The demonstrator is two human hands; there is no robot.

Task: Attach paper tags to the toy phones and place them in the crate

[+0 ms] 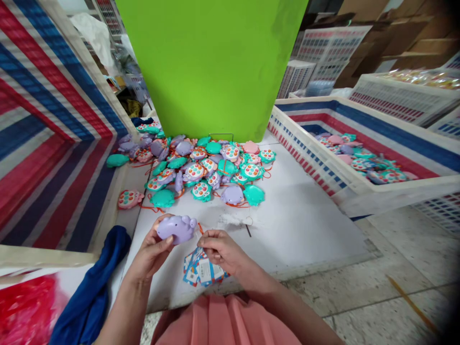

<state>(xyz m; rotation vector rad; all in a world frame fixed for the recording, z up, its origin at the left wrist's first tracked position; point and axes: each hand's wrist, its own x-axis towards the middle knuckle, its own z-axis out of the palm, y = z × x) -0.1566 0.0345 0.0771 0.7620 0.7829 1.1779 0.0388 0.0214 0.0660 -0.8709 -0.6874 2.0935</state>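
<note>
My left hand is wrapped round a purple animal-shaped plastic toy, back side up, just above the near edge of a low white board. My right hand is pinched shut beside it on the toy's thin orange string. Under my right hand lies a small stack of blue-and-white paper tags. Beyond, a heap of teal, purple and pink toys with coloured buttons and orange strings covers the far part of the board.
A big green panel rises behind the heap. A white crate at right holds more toys. Striped red-white-blue lining is at left, with a blue cloth and red plastic. A small metal pin lies on the board.
</note>
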